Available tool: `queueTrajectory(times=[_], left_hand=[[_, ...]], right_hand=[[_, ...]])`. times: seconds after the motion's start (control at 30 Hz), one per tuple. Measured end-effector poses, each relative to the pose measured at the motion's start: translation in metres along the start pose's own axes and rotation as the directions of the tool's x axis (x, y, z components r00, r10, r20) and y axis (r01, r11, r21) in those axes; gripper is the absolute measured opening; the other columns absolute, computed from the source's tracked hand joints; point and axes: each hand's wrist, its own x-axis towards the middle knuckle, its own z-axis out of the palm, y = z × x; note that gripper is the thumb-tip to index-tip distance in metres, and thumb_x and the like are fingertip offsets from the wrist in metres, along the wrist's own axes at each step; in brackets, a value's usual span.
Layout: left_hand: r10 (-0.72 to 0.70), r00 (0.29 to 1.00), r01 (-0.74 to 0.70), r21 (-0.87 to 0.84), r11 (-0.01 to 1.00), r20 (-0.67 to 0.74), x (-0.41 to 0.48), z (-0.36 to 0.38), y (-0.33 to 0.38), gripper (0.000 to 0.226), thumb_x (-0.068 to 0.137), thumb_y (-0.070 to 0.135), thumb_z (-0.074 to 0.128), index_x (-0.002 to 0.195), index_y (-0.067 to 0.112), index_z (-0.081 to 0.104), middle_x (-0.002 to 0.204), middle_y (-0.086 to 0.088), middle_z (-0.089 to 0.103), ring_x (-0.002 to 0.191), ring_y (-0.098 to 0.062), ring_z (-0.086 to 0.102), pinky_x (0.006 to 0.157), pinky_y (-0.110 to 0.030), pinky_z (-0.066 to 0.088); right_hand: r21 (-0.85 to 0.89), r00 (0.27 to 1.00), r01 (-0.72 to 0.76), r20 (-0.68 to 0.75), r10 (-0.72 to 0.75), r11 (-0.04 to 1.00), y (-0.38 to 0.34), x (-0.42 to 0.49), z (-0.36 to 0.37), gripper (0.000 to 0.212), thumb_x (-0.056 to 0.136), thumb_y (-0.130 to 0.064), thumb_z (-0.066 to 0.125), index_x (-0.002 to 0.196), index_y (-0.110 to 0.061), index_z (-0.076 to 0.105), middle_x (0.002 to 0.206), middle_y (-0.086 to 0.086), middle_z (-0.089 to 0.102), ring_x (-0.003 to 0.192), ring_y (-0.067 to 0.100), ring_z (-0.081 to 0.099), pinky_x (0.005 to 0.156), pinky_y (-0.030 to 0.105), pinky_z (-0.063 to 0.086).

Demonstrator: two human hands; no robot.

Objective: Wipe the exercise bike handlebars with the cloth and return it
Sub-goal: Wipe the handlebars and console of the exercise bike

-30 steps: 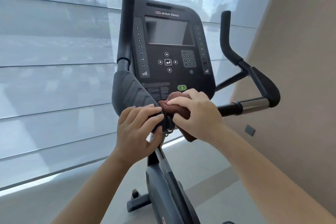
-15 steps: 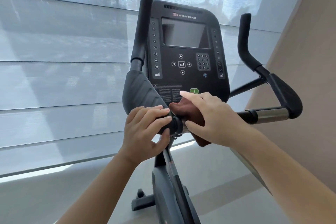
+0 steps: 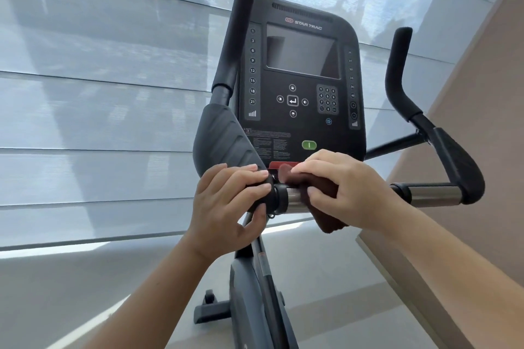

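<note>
The right hand (image 3: 350, 188) curls its fingers round the brown cloth (image 3: 329, 217), wrapped on the chrome handlebars (image 3: 295, 198) near the middle; the left hand (image 3: 228, 202) grips the handlebars just left of it. Best to squeeze the cloth all round and slide it rightward, with steady pressure.

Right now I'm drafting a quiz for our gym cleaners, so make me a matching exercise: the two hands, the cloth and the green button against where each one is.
Things
1. left hand
2. right hand
3. brown cloth
4. green button

Places
a. on the console, below the dark screen
b. gripping the black handlebar section
c. draped over the chrome handlebar tube
d. holding the cloth against that tube

Pairs: 1-b, 2-d, 3-c, 4-a
</note>
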Motion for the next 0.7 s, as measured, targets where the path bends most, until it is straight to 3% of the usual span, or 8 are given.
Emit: queueTrajectory(times=[0.1, 0.2, 0.37, 0.43, 0.53, 0.6, 0.7], left_hand=[[-0.018, 1.000, 0.018, -0.007, 1.000, 0.006, -0.001, -0.001, 0.002, 0.013, 0.081, 0.020, 0.050, 0.090, 0.016, 0.059, 0.094, -0.005, 0.071, 0.098, -0.018, 0.061, 0.089, -0.034, 0.039], [-0.018, 1.000, 0.019, -0.015, 1.000, 0.014, 0.000, -0.002, 0.002, 0.013, 0.081, 0.020, 0.051, 0.090, 0.016, 0.061, 0.094, -0.005, 0.071, 0.098, -0.018, 0.061, 0.089, -0.034, 0.039], [-0.024, 0.999, 0.024, 0.001, 1.000, 0.038, -0.001, -0.003, 0.001, 0.014, 0.083, 0.022, 0.050, 0.092, 0.017, 0.059, 0.096, -0.005, 0.071, 0.100, -0.018, 0.060, 0.090, -0.034, 0.038], [-0.034, 0.999, 0.034, 0.001, 0.999, 0.043, -0.001, -0.002, 0.002, 0.014, 0.082, 0.020, 0.051, 0.093, 0.017, 0.059, 0.097, -0.006, 0.071, 0.101, -0.018, 0.059, 0.090, -0.035, 0.039], [-0.028, 0.997, 0.029, -0.005, 1.000, 0.072, -0.001, -0.004, 0.001, 0.015, 0.081, 0.018, 0.052, 0.094, 0.015, 0.059, 0.098, -0.008, 0.070, 0.101, -0.020, 0.058, 0.089, -0.036, 0.038], [-0.022, 0.994, 0.022, 0.000, 1.000, 0.104, -0.001, -0.006, 0.000, 0.016, 0.081, 0.016, 0.053, 0.094, 0.013, 0.063, 0.099, -0.009, 0.069, 0.102, -0.021, 0.058, 0.088, -0.037, 0.038], [-0.037, 0.993, 0.036, 0.010, 0.999, 0.110, 0.001, -0.008, 0.003, 0.020, 0.079, 0.014, 0.054, 0.085, 0.006, 0.071, 0.097, -0.010, 0.069, 0.099, -0.024, 0.060, 0.085, -0.038, 0.040]], right_hand=[[-0.029, 0.997, -0.070, 0.016, 0.070, 0.997, 0.020, -0.009, -0.014, 0.032, 0.075, -0.029, 0.048, 0.103, -0.031, 0.065, 0.100, -0.009, 0.063, 0.093, 0.018, 0.056, 0.082, 0.040, 0.048], [-0.069, 0.999, -0.030, 0.030, 0.032, 0.997, 0.009, -0.001, -0.007, 0.028, 0.078, -0.027, 0.052, 0.103, -0.031, 0.065, 0.099, -0.009, 0.062, 0.092, 0.018, 0.055, 0.082, 0.037, 0.047], [-0.048, 0.975, 0.093, -0.199, -0.101, 0.995, -0.014, 0.004, 0.021, 0.037, 0.075, -0.034, 0.046, 0.105, -0.024, 0.065, 0.097, -0.004, 0.064, 0.084, 0.018, 0.055, 0.074, 0.034, 0.049], [-0.147, 0.909, 0.112, -0.386, -0.161, 0.983, -0.002, -0.008, 0.030, 0.034, 0.074, -0.029, 0.049, 0.100, -0.016, 0.068, 0.095, 0.004, 0.066, 0.082, 0.023, 0.057, 0.070, 0.036, 0.051], [-0.347, 0.750, -0.053, -0.633, -0.192, 0.937, 0.020, -0.030, 0.052, 0.031, 0.075, -0.021, 0.052, 0.095, -0.007, 0.070, 0.097, 0.018, 0.068, 0.084, 0.036, 0.062, 0.070, 0.044, 0.054], [-0.337, 0.647, -0.153, -0.745, -0.163, 0.929, 0.026, -0.035, 0.067, 0.031, 0.076, -0.021, 0.051, 0.094, -0.005, 0.071, 0.098, 0.021, 0.068, 0.086, 0.040, 0.062, 0.072, 0.048, 0.054], [-0.246, 0.523, -0.158, -0.842, -0.130, 0.956, 0.007, -0.023, 0.089, 0.028, 0.076, -0.021, 0.052, 0.097, -0.011, 0.067, 0.100, 0.020, 0.068, 0.092, 0.040, 0.060, 0.080, 0.046, 0.051]])
